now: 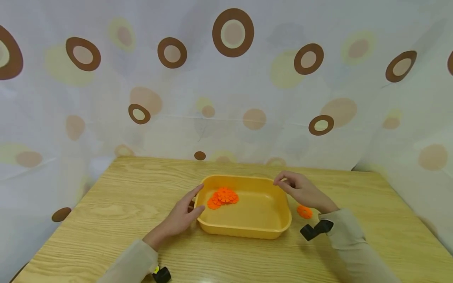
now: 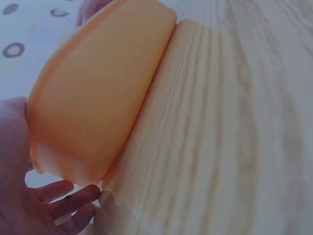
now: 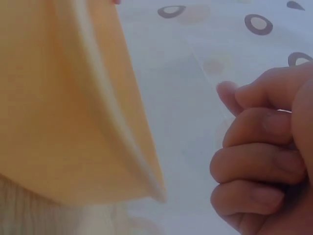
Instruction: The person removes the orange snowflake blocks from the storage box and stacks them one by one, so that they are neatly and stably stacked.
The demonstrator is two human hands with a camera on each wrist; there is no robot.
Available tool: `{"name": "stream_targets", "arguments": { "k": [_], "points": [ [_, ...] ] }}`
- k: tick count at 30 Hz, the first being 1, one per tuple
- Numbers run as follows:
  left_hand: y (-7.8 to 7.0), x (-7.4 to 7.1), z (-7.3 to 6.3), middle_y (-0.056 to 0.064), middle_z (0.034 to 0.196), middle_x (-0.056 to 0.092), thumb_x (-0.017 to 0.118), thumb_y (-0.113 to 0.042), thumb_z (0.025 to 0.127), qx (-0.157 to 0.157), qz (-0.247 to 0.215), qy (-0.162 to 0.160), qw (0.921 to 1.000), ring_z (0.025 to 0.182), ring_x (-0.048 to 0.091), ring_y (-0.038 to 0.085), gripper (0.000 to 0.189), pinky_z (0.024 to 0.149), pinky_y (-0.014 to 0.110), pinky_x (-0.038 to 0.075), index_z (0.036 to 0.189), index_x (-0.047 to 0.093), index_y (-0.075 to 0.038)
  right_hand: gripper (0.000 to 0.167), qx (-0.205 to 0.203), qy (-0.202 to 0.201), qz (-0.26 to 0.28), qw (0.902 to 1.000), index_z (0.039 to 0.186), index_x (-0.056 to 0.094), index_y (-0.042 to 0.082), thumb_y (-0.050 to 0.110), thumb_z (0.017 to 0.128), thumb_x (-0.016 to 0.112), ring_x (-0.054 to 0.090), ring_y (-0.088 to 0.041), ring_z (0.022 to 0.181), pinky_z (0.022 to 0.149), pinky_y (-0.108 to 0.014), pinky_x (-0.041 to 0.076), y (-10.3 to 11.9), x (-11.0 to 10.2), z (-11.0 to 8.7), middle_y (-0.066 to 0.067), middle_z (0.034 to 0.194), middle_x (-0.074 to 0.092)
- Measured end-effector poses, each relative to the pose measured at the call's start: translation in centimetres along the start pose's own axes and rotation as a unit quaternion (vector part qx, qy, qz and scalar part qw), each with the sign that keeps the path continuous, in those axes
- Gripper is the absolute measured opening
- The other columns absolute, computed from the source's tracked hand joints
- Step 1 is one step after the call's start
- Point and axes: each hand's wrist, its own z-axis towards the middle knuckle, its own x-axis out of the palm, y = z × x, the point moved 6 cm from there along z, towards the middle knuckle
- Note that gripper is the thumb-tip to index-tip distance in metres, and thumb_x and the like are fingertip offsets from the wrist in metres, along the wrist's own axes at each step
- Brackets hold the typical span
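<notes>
A yellow plastic basin (image 1: pixel 247 232) stands on the wooden table. At its left end, inside, lies a pile of orange notched discs (image 1: pixel 223 196). My left hand (image 1: pixel 180 215) is at the left end, thumb and index finger lying over the rim; the left wrist view shows the other fingers (image 2: pixel 73 201) loosely bent outside, beside the wall. Above the right rear corner is my right hand (image 1: pixel 301 190), thumb and index tips together. The right wrist view shows its other fingers (image 3: pixel 252 164) curled in, apart from the basin, with nothing visible in them.
One orange notched disc (image 1: pixel 304 212) lies on the table (image 1: pixel 141 188) right of the basin, under the right forearm. A patterned curtain (image 1: pixel 233 98) hangs along the table's far edge. Black wrist cameras (image 1: pixel 316 229) are strapped on both sleeves.
</notes>
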Motion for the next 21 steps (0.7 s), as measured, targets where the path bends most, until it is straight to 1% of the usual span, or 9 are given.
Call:
{"name": "stream_targets", "arguments": {
  "k": [2, 4, 5, 7, 10, 13, 16, 19, 21],
  "points": [
    [0.0, -0.1, -0.1, 0.021, 0.147, 0.037, 0.053, -0.02, 0.099, -0.007, 0.001, -0.002, 1.0, 0.099, 0.057, 0.019, 0.063, 0.085, 0.026, 0.049, 0.153, 0.024, -0.008, 0.018, 0.008, 0.0, -0.004, 1.0, 0.103, 0.064, -0.001, 0.009, 0.101, 0.048, 0.038, -0.009, 0.052, 0.057, -0.025, 0.04, 0.1, 0.2, 0.5, -0.01, 0.07, 0.057],
    [0.0, -0.2, -0.2, 0.02, 0.147, 0.037, 0.053, -0.02, 0.099, -0.011, 0.002, -0.003, 0.9999, 0.099, 0.057, 0.019, 0.062, 0.085, 0.026, 0.049, 0.153, 0.024, -0.008, 0.019, 0.014, -0.003, -0.008, 0.9999, 0.103, 0.065, -0.001, 0.01, 0.1, 0.049, 0.038, -0.009, 0.052, 0.058, -0.024, 0.039, 0.3, 0.3, 1.0, -0.01, 0.069, 0.057],
    [0.0, -0.2, -0.2, 0.02, 0.147, 0.037, 0.053, -0.021, 0.099, -0.013, 0.002, -0.002, 0.9999, 0.099, 0.057, 0.019, 0.062, 0.086, 0.026, 0.049, 0.153, 0.024, -0.008, 0.02, 0.015, -0.005, -0.01, 0.9998, 0.103, 0.065, -0.002, 0.009, 0.1, 0.049, 0.037, -0.009, 0.051, 0.057, -0.024, 0.038, 0.4, 0.3, 1.2, -0.008, 0.068, 0.055],
    [0.0, -0.3, -0.2, 0.02, 0.147, 0.038, 0.053, -0.021, 0.099, -0.014, 0.003, 0.0, 0.9999, 0.1, 0.056, 0.019, 0.062, 0.086, 0.025, 0.049, 0.153, 0.024, -0.008, 0.02, 0.016, -0.009, -0.018, 0.9997, 0.102, 0.067, -0.001, 0.009, 0.1, 0.05, 0.032, -0.007, 0.049, 0.053, -0.024, 0.034, 0.6, 0.3, 1.7, -0.004, 0.059, 0.048],
    [0.0, -0.4, -0.1, 0.02, 0.147, 0.038, 0.053, -0.021, 0.099, -0.012, 0.003, -0.001, 0.9999, 0.099, 0.056, 0.018, 0.062, 0.085, 0.025, 0.049, 0.153, 0.024, -0.009, 0.02, 0.011, -0.008, -0.027, 0.9995, 0.103, 0.068, 0.0, 0.009, 0.1, 0.05, 0.032, -0.006, 0.05, 0.054, -0.024, 0.034, 0.8, 0.5, 2.5, -0.004, 0.063, 0.051],
    [0.0, -0.5, 0.0, 0.02, 0.145, 0.04, 0.053, -0.021, 0.099, -0.008, 0.003, -0.003, 1.0, 0.098, 0.056, 0.018, 0.063, 0.085, 0.025, 0.049, 0.153, 0.024, -0.008, 0.02, 0.009, 0.003, -0.028, 0.9996, 0.104, 0.068, 0.001, 0.01, 0.1, 0.051, 0.033, -0.006, 0.052, 0.056, -0.024, 0.035, 1.0, 0.7, 3.2, -0.009, 0.07, 0.056],
    [-0.1, -0.3, 0.1, 0.019, 0.144, 0.041, 0.053, -0.022, 0.099, -0.004, 0.003, 0.0, 1.0, 0.097, 0.056, 0.018, 0.063, 0.085, 0.025, 0.049, 0.153, 0.024, -0.008, 0.02, 0.009, 0.015, -0.02, 0.9996, 0.104, 0.068, 0.001, 0.008, 0.099, 0.051, 0.036, -0.005, 0.054, 0.058, -0.024, 0.037, 0.9, 1.1, 3.7, -0.011, 0.078, 0.061],
    [0.0, -0.2, 0.1, 0.019, 0.143, 0.041, 0.053, -0.023, 0.099, -0.006, 0.003, 0.003, 1.0, 0.097, 0.056, 0.017, 0.063, 0.086, 0.025, 0.048, 0.153, 0.024, -0.009, 0.02, 0.01, 0.033, -0.015, 0.9993, 0.105, 0.068, -0.001, 0.007, 0.099, 0.051, 0.036, -0.005, 0.054, 0.057, -0.024, 0.037, 0.8, 1.6, 4.0, -0.01, 0.077, 0.061],
    [0.1, -0.1, 0.0, 0.019, 0.144, 0.041, 0.053, -0.023, 0.099, -0.006, 0.003, 0.002, 1.0, 0.097, 0.056, 0.017, 0.063, 0.086, 0.025, 0.048, 0.153, 0.024, -0.009, 0.022, 0.015, 0.047, -0.015, 0.9987, 0.108, 0.068, -0.002, 0.008, 0.099, 0.051, 0.034, -0.004, 0.053, 0.058, -0.023, 0.036, 0.8, 2.0, 4.2, -0.009, 0.071, 0.058]
  ]
}}
